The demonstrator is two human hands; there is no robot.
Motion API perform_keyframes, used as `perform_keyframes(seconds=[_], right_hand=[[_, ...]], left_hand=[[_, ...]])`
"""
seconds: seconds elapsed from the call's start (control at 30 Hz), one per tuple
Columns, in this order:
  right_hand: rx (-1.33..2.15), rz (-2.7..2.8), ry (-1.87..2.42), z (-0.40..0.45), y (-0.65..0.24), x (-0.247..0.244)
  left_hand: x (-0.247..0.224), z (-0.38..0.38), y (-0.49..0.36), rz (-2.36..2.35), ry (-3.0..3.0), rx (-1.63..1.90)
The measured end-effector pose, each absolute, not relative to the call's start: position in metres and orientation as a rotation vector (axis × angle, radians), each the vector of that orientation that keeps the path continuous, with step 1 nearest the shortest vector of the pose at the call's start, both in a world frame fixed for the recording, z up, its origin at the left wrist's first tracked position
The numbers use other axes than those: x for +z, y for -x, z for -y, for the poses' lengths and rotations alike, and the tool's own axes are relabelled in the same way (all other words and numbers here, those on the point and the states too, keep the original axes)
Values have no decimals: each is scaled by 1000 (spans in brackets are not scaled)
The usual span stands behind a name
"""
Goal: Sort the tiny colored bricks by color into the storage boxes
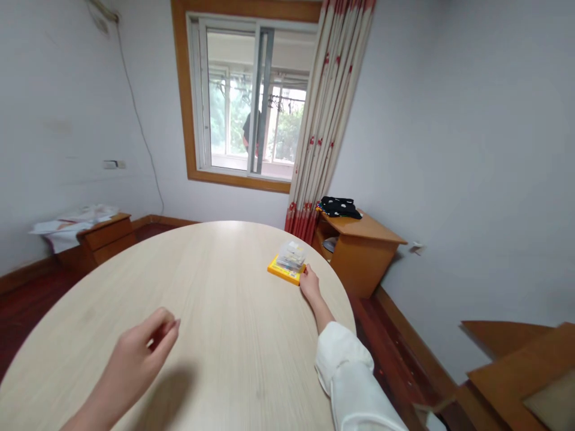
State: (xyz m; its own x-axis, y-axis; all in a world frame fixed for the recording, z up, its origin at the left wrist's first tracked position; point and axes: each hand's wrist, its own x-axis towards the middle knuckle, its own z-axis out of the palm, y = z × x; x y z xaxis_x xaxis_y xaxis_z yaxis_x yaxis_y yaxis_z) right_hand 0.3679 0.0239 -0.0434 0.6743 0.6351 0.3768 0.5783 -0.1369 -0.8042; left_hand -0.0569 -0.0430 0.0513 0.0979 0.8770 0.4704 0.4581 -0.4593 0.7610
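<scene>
Toward the far right of the round table [224,305] lies a flat yellow box [284,274], possibly a book. A small clear plastic case [291,255] sits on top of it; its contents are too small to make out. My right hand [309,282], arm stretched out in a white sleeve, grips the yellow box by its right edge. Some of those fingers are hidden. Over the near left of the table hovers my left hand [146,344], its fingers curled in and the thumb against them, with nothing visible in it. Its shadow falls on the tabletop below.
A wooden cabinet [366,257] with folded black cloth [339,207] stands beyond the table's right edge. A curtain [330,120] hangs beside the window. At the left is a low drawer unit [108,236] with papers. Wooden furniture [530,365] fills the lower right. A person [251,131] shows behind the window.
</scene>
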Motion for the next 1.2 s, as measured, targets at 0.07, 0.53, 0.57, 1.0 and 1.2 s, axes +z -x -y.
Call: perform_keyframes(seconds=[0.07, 0.53, 0.57, 1.0, 1.2], right_hand=[[75, 967, 1802, -30, -369, -44], [123, 1030, 1779, -83, -331, -55], [131, 1047, 1768, -86, -325, -56], [348, 1334, 1661, -104, -219, -51], [398, 1451, 1557, -110, -181, -54]], left_hand=[[48, 16, 39, -1235, -1981, 1225], [-12, -34, 39, -1423, -1758, 1267], [-12, -34, 38, -1415, -1763, 1258], [-28, -39, 26, -1387, -1739, 1272], [-35, -57, 33, -1465, -1699, 1517]])
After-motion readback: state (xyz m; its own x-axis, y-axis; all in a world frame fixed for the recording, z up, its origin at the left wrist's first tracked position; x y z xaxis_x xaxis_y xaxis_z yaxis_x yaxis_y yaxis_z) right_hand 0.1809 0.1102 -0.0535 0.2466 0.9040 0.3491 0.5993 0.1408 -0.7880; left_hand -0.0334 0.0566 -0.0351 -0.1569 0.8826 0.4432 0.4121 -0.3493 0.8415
